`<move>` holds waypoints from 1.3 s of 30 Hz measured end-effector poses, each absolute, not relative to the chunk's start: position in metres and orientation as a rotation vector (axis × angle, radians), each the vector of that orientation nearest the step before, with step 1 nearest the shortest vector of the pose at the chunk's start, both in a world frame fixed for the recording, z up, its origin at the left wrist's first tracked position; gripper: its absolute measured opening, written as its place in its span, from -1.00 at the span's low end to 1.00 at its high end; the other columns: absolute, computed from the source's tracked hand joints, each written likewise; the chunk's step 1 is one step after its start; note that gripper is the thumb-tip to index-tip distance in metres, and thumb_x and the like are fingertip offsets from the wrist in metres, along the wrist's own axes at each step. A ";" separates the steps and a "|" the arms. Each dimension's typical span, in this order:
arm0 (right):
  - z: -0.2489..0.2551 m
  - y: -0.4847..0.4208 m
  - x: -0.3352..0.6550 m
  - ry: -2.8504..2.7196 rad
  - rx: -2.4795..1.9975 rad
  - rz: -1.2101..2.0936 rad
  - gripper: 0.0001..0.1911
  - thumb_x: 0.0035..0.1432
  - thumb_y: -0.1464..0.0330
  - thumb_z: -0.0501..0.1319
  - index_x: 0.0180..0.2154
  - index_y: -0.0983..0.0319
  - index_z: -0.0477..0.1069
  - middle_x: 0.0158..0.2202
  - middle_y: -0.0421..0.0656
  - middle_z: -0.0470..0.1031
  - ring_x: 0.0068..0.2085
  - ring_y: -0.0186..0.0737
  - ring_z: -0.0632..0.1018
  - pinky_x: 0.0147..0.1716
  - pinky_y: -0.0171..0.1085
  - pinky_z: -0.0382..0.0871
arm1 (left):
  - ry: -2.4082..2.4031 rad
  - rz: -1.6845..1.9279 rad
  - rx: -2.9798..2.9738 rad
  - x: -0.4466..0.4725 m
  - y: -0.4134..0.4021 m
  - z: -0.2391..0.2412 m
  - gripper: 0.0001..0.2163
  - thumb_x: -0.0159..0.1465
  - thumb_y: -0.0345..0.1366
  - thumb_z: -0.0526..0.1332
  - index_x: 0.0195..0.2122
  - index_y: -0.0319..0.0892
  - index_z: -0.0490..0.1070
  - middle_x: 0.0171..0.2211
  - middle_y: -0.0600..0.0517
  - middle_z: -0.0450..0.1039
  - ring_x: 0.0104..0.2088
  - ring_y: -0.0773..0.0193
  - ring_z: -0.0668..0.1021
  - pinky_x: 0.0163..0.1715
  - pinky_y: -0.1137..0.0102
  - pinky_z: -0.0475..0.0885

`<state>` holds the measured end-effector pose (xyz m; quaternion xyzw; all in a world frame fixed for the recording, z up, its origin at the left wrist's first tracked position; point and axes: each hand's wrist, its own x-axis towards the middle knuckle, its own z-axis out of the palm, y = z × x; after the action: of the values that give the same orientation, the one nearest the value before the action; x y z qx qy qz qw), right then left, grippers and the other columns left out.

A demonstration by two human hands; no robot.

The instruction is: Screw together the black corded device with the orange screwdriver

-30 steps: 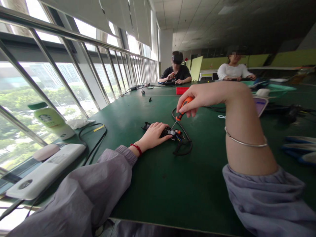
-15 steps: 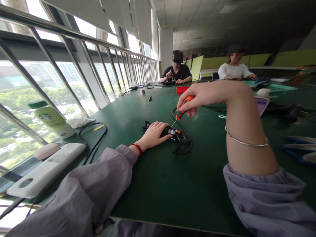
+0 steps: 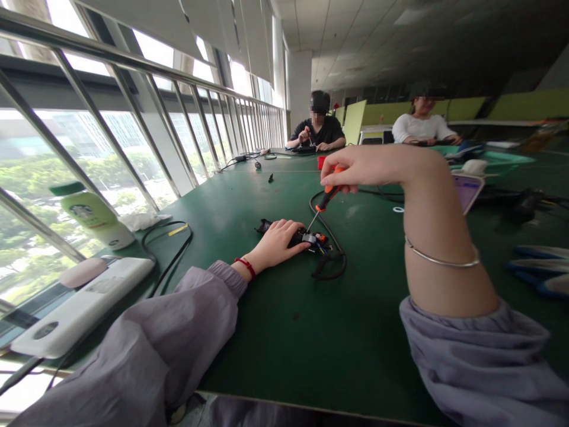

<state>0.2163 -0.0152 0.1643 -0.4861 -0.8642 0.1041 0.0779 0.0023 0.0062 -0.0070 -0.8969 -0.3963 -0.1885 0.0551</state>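
Observation:
My right hand [image 3: 349,169] grips the orange-and-black handle of a screwdriver [image 3: 326,198] from above. Its metal shaft slants down to the left, and the tip meets an opened black device [image 3: 316,238] with a grey part, an orange part and thin coloured wires. Pressed over the left portion of that device, my left hand [image 3: 280,240] holds it down on the green table [image 3: 284,344]. The palm covers much of the black housing. From the device's right end a black cable [image 3: 341,261] loops round on the tabletop.
To the left are a green-capped bottle [image 3: 91,213], a white case [image 3: 84,305] and a dark cord [image 3: 189,240]. Blue-and-white gloves [image 3: 540,267], a phone [image 3: 469,190] and a green basket [image 3: 511,161] lie right. Two people sit at the far side; a small black piece [image 3: 271,178] lies mid-table.
The fingers of my right hand have shifted on the screwdriver handle, and the handle leans slightly differently. My left hand and the device stay in place.

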 end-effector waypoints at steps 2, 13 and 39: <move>0.164 -0.015 0.217 -2.570 -1.427 0.274 -0.74 0.10 0.16 0.14 -0.30 0.22 0.40 -0.41 -0.14 0.44 -0.41 -0.28 0.44 -0.41 -0.25 0.27 | -1.205 -0.569 -2.726 0.002 0.006 -0.007 -0.54 0.28 0.08 -0.03 -0.01 -0.17 0.27 -0.14 -0.06 0.39 -0.15 0.12 0.41 -0.06 0.21 0.28; 0.164 -0.020 0.209 -2.501 -1.483 0.186 -0.64 0.09 0.08 0.13 -0.45 0.25 0.37 -0.57 -0.16 0.40 -0.53 -0.31 0.40 -0.45 -0.22 0.22 | -1.203 -0.568 -2.718 0.002 0.005 -0.007 -0.54 0.28 0.09 -0.03 -0.01 -0.17 0.27 -0.14 -0.07 0.39 -0.15 0.12 0.41 -0.05 0.21 0.27; 0.165 -0.037 0.204 -2.582 -1.480 0.193 -0.66 0.09 0.18 0.14 -0.11 0.18 0.39 -0.38 -0.13 0.47 -0.42 -0.20 0.50 -0.40 -0.20 0.31 | -1.086 -0.579 -2.720 0.001 0.002 -0.006 -0.55 0.34 -0.02 -0.08 0.15 -0.13 0.21 0.00 -0.08 0.31 0.00 0.14 0.36 0.07 0.22 0.20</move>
<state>0.2036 -0.0370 0.1650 -0.4945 -0.8631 0.0646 0.0795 0.0014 0.0020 -0.0057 -0.9083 -0.3627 -0.1933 0.0778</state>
